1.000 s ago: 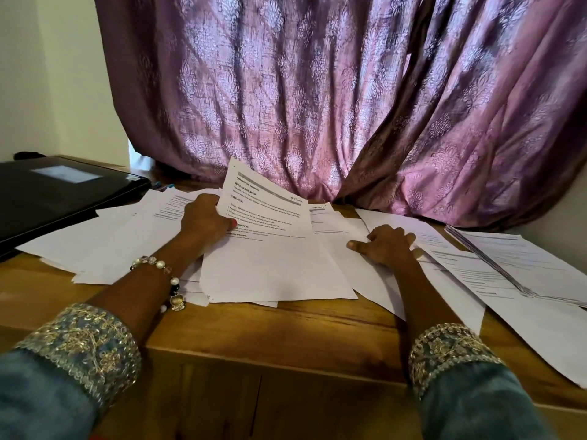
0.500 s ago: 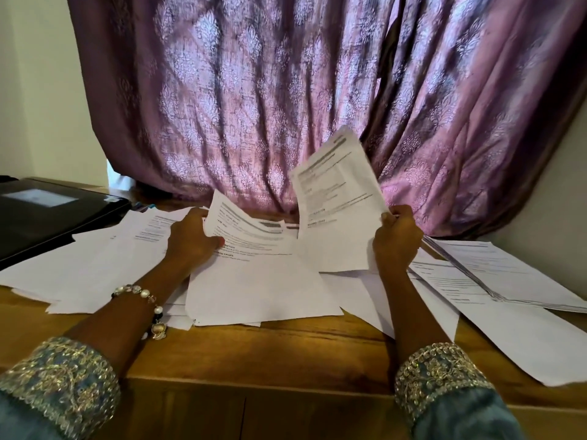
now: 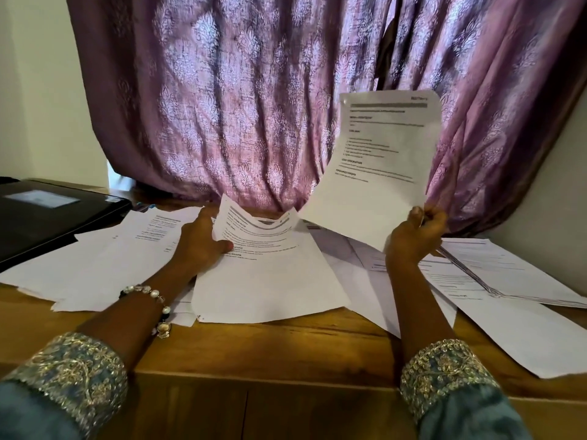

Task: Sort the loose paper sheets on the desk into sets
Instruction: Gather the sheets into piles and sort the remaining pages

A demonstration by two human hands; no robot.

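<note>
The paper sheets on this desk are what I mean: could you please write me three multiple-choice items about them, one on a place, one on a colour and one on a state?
1. Where is the black flat device?
A. at the desk's left end
B. at the desk's right end
C. under the raised sheet

2. What colour is the curtain behind the desk?
A. green
B. purple
C. white

3. How is the raised sheet held?
A. flat under the left hand
B. up off the desk in the right hand's grip
C. by both hands

Answers: 1 A, it lies at the left end, partly beside the spread sheets. 2 B, its patterned cloth is purple. 3 B, the right hand pinches its lower edge, while the left hand holds the curled sheet on the desk.
</note>
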